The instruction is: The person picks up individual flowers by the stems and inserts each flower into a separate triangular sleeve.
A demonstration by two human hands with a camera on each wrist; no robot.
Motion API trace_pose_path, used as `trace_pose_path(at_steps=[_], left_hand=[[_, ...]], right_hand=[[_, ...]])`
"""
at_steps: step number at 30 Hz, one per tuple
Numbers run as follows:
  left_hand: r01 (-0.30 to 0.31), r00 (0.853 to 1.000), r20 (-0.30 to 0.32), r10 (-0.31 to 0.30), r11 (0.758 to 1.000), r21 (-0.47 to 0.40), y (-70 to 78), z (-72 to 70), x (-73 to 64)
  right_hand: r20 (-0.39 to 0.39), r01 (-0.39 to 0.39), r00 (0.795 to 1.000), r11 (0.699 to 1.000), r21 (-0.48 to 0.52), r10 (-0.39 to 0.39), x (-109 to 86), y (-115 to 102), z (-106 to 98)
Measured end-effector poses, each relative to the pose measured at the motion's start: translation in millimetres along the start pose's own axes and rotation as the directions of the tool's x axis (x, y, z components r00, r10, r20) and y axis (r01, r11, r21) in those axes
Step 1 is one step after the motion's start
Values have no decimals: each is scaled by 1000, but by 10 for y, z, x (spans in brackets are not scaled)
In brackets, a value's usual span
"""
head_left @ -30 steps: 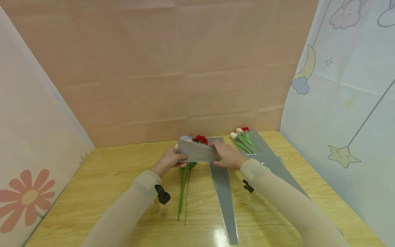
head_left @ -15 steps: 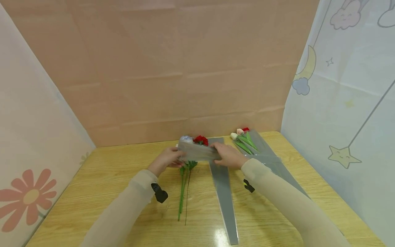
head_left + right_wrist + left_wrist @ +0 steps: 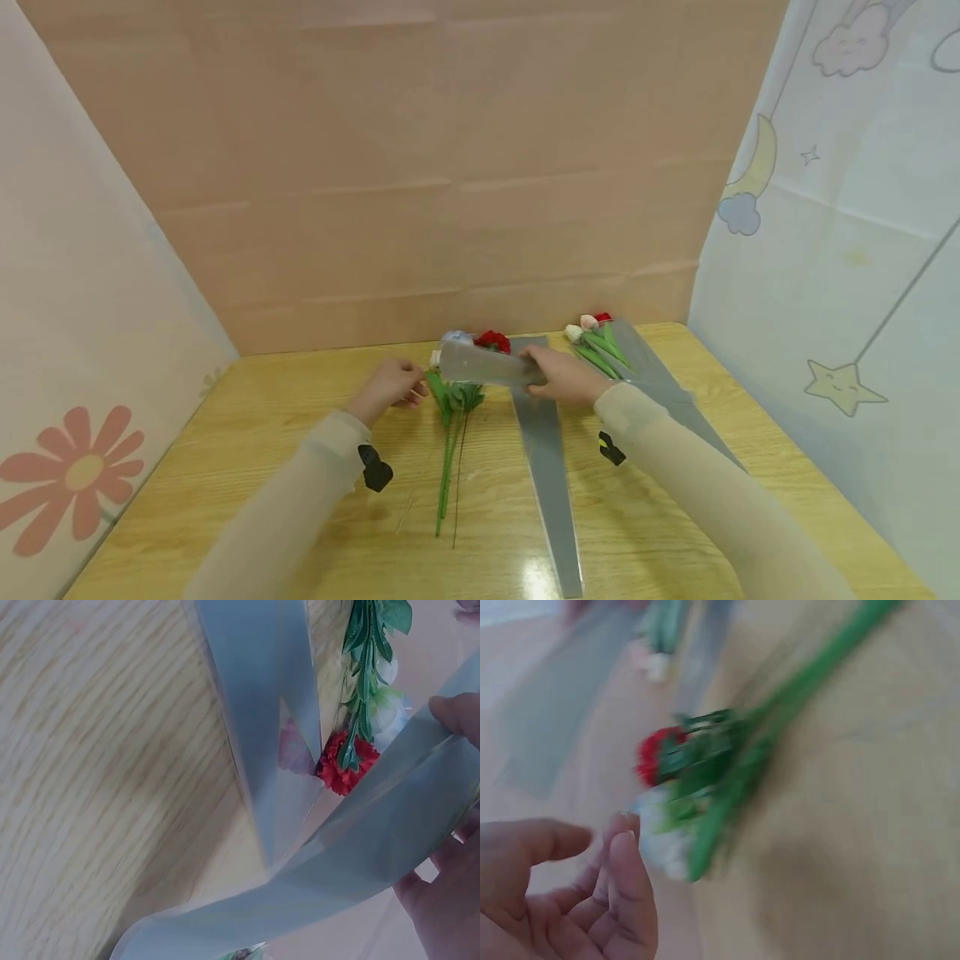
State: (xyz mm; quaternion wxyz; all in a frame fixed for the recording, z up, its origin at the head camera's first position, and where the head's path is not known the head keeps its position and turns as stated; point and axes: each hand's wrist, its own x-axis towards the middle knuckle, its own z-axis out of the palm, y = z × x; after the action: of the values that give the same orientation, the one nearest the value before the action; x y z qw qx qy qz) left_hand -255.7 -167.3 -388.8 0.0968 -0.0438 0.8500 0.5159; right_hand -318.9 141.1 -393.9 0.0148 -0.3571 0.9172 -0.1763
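My right hand (image 3: 566,379) pinches a translucent grey plastic flower sleeve (image 3: 483,365) between thumb and fingers, seen close up in the right wrist view. It is held above the heads of a few loose flowers. Among them are a red carnation (image 3: 492,340) and a pale bluish-white flower (image 3: 456,337), whose green stems (image 3: 447,475) point toward me. Just left of these flowers is my left hand (image 3: 386,390), apart from the sleeve. In the left wrist view its fingers are loosely bent, the thumb is apart, and nothing is held.
A flat grey strip (image 3: 547,467) lies on the wooden table (image 3: 262,433), right of the stems. Farther right lies a bunch with green leaves (image 3: 598,358), a white bud and a pink bud in another grey sleeve (image 3: 675,404). A tan backdrop (image 3: 375,208) stands behind.
My left hand has let go of the sleeve's left end and drawn back to the left. The right hand still holds the sleeve, nearly in the same place.
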Motion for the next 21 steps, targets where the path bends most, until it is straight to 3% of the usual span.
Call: trace_pose_path(at_steps=[3, 7, 11, 16, 19, 21], left_hand=[[-46, 998, 53, 40, 991, 126, -103, 195, 32], [-144, 986, 119, 116, 956, 257, -129, 448, 36], [-217, 976, 112, 187, 884, 415, -69, 631, -16], [-184, 981, 57, 183, 812, 555, 5, 801, -67], [-159, 985, 41, 165, 814, 559, 21, 868, -51], [-154, 987, 40, 157, 831, 534, 15, 893, -18]], right_hand=[[4, 13, 1000, 1000, -6, -13, -2, 18, -10], [5, 21, 1000, 1000, -3, -21, 4, 35, -9], [3, 12, 1000, 1000, 6, -12, -1, 37, -7], [7, 0, 1000, 1000, 13, 0, -10, 22, -19], [6, -3, 1000, 1000, 21, 3, -20, 8, -24], [2, 1, 1000, 1000, 20, -1, -28, 3, -24]])
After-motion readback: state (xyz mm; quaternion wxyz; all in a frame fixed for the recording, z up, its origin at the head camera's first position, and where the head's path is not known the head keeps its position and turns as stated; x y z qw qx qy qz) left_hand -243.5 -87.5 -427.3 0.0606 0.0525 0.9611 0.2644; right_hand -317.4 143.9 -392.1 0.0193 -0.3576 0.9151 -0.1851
